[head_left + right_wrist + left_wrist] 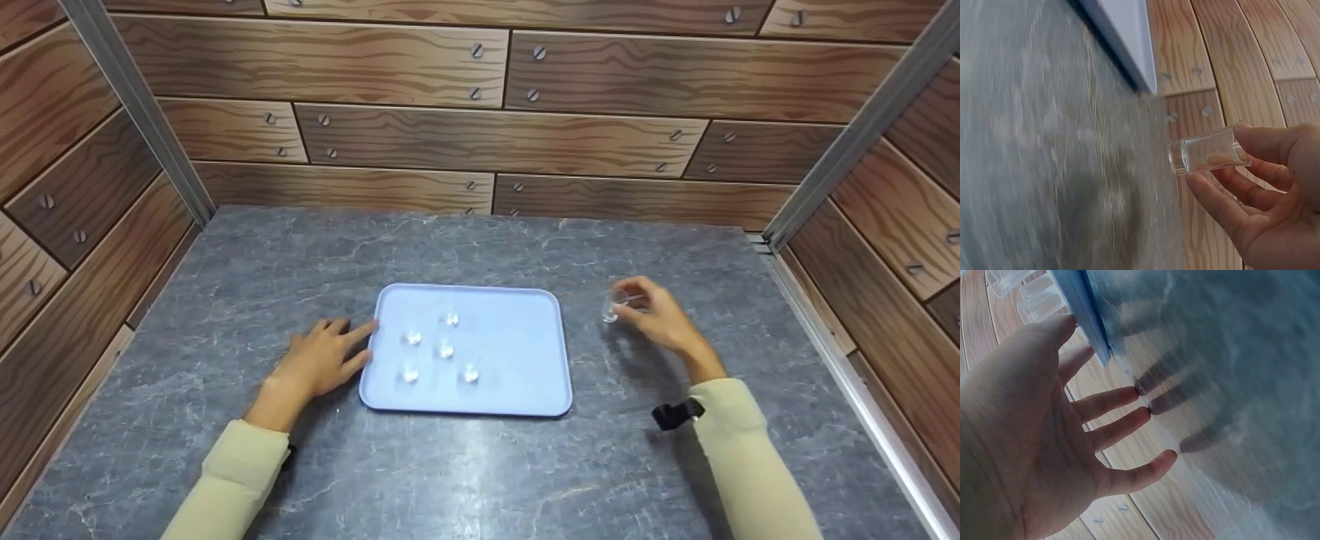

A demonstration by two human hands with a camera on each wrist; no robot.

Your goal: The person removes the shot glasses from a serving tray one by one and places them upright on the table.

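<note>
My right hand (660,319) pinches a small clear shot glass (1207,152) between thumb and fingers, off to the right of the blue tray (517,345). Its thick base points toward the table; whether it touches the surface I cannot tell. My left hand (319,358) lies at the tray's left edge, fingers spread. Its thumb and index fingertip touch the tray rim, while the other fingertips rest on the tabletop, as the left wrist view shows. Several more clear shot glasses stand on the left and middle of the tray, one (470,373) nearest the front.
Beneath everything is a grey marbled tabletop (465,480). Wood-patterned panels (405,135) wall the back and both sides, with metal posts (142,112) at the corners. A metal rail (855,390) runs along the right side.
</note>
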